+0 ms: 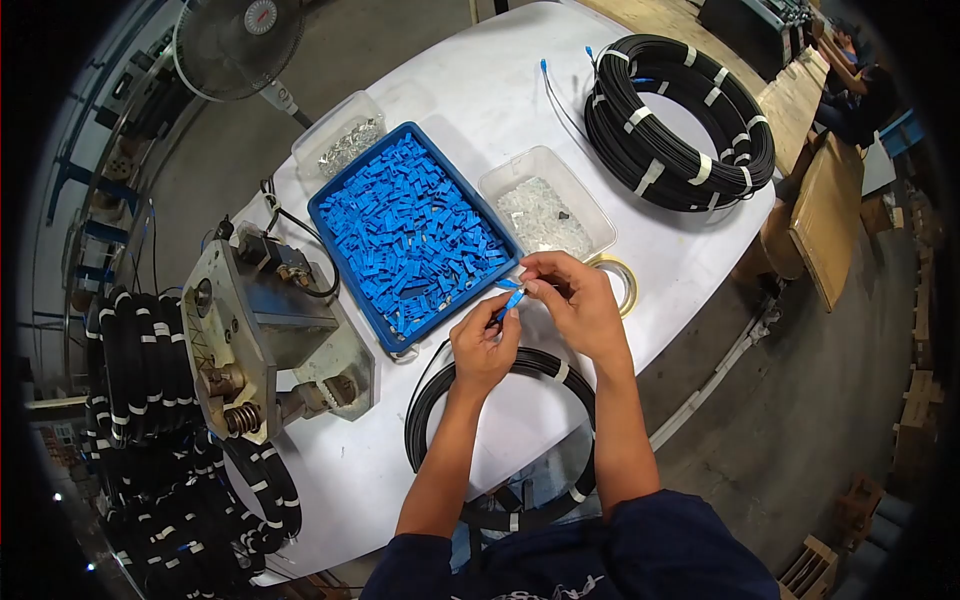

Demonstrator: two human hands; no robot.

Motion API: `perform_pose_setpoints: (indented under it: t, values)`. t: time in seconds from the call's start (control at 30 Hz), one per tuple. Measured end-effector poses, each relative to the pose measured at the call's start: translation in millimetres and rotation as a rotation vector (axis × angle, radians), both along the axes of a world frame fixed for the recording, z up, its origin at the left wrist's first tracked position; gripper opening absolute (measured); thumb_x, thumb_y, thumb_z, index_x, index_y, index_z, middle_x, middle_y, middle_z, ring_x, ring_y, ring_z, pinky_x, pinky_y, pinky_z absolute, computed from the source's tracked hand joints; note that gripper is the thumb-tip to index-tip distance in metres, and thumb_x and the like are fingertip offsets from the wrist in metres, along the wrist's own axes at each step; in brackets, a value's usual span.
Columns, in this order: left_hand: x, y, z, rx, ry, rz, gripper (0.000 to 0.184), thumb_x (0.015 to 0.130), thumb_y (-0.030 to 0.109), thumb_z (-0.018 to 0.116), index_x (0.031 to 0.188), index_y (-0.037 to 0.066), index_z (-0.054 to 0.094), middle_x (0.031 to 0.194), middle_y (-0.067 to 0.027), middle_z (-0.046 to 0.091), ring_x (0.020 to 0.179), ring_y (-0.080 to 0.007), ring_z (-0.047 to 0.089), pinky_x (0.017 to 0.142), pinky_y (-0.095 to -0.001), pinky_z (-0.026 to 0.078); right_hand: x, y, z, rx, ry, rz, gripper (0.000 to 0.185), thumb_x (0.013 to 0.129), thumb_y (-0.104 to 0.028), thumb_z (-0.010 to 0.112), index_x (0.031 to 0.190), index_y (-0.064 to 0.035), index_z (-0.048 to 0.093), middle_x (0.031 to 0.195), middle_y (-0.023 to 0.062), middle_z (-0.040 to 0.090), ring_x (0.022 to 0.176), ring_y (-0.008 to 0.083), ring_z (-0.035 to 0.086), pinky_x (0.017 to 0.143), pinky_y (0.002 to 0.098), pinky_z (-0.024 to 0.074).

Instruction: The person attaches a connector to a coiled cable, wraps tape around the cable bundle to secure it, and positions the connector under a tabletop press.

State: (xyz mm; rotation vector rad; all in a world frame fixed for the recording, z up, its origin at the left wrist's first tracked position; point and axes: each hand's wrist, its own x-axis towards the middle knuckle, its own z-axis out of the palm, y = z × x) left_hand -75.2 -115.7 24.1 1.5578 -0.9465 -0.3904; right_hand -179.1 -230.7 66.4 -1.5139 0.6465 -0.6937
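My left hand (484, 352) is closed on a small blue cable connector (513, 300), holding it between thumb and fingers. Its fingertips meet those of my right hand (575, 306), which pinches at the connector's upper end; a small blue bit shows there, too small to name. Under both wrists a coil of black cable (418, 425) with white tape bands rests at the table's near edge. Just beyond my hands stands a blue tray (372, 325) filled with loose blue connector pieces (415, 225).
Clear plastic boxes hold small transparent parts (540, 215) and shiny metal parts (350, 145). A tape roll (622, 285) lies by my right hand. Large cable coils (650, 120) sit at the far right. A metal press (235, 335) stands left, beside stacked coils (140, 370).
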Motion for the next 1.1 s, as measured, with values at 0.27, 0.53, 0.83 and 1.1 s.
perform_pose_setpoints:
  t: [0.27,0.53,0.83,1.1]
  values:
    - [2,0,2,0.013,-0.047,-0.044,0.020,0.091,0.002,0.062,0.109,-0.003,0.067,0.080,-0.0086,0.066,0.066,-0.0077,0.057,0.056,-0.0227,0.047,-1,-1,2,0.006,0.023,0.000,0.019,0.090,0.004,0.062,0.109,0.0044,0.064,0.097,0.0127,0.071,0.093,0.0172,0.070,0.080,0.0266,0.0543]
    - [3,3,-9,0.078,-0.025,-0.107,0.023,0.098,0.010,0.059,0.117,-0.002,0.063,0.079,-0.0095,0.068,0.067,-0.0127,0.063,0.059,-0.0258,0.050,2,1,1,-0.011,0.029,-0.050,0.016,0.089,0.002,0.064,0.105,0.0033,0.065,0.093,0.0123,0.073,0.089,0.0176,0.072,0.076,0.0264,0.0551]
    - [3,0,-8,0.075,-0.051,-0.120,0.020,0.101,0.010,0.055,0.114,-0.002,0.063,0.086,-0.0082,0.071,0.074,-0.0095,0.062,0.067,-0.0238,0.050,-2,3,-1,-0.058,0.063,-0.063,0.019,0.089,0.001,0.064,0.107,0.0030,0.067,0.093,0.0130,0.073,0.087,0.0180,0.071,0.075,0.0280,0.0559]
    - [3,2,-13,0.035,0.084,-0.028,0.018,0.101,0.014,0.055,0.108,-0.003,0.058,0.076,-0.0005,0.062,0.064,-0.0035,0.048,0.056,-0.0201,0.040,11,36,-19,-0.017,-0.025,-0.204,0.030,0.087,-0.003,0.069,0.116,-0.0003,0.066,0.098,0.0134,0.072,0.092,0.0182,0.070,0.077,0.0286,0.0567]
